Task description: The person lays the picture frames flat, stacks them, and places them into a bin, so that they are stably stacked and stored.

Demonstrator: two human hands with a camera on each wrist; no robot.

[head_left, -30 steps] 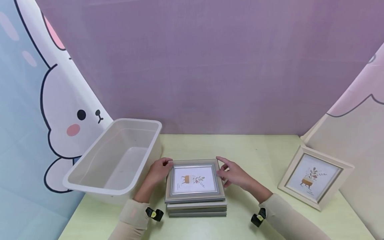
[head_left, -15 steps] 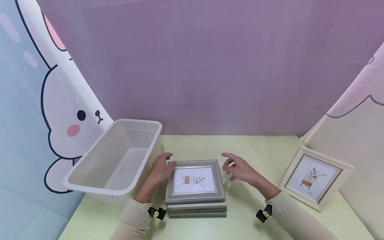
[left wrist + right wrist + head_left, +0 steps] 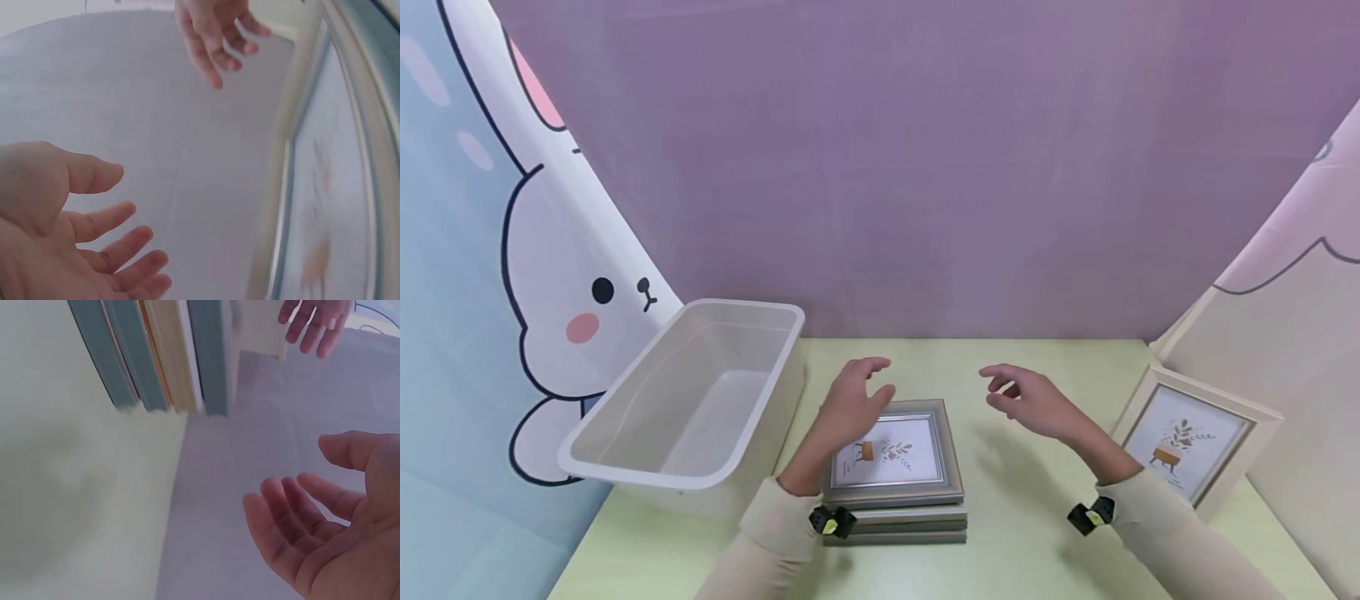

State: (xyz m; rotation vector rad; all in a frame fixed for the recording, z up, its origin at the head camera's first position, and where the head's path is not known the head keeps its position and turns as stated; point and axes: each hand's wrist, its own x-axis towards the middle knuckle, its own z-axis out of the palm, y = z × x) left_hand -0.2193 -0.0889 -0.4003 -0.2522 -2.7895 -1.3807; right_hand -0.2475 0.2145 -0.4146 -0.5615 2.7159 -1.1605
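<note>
A stack of several picture frames (image 3: 953,467) lies on the table, the top one showing a print of a potted plant. My left hand (image 3: 848,407) hovers over the upper left part of the stack, fingers loosely bent and nothing in them; it hides that corner in the head view. Off to the right of the stack, my right hand (image 3: 1028,402) is in the air with relaxed, slightly curved fingers and an empty palm. In the right wrist view the edges of the stacked frames (image 3: 215,362) show side by side.
A white plastic bin (image 3: 767,400) stands at the left of the pale green table (image 3: 1000,533). At the right, a cream picture frame (image 3: 1240,458) with a similar print leans upright. A purple cloth (image 3: 925,167) hangs behind the table.
Both hands have let go of the top frame's sides and risen. The left has moved right over the stack; the right has drawn away to the right. The stack stays put.
</note>
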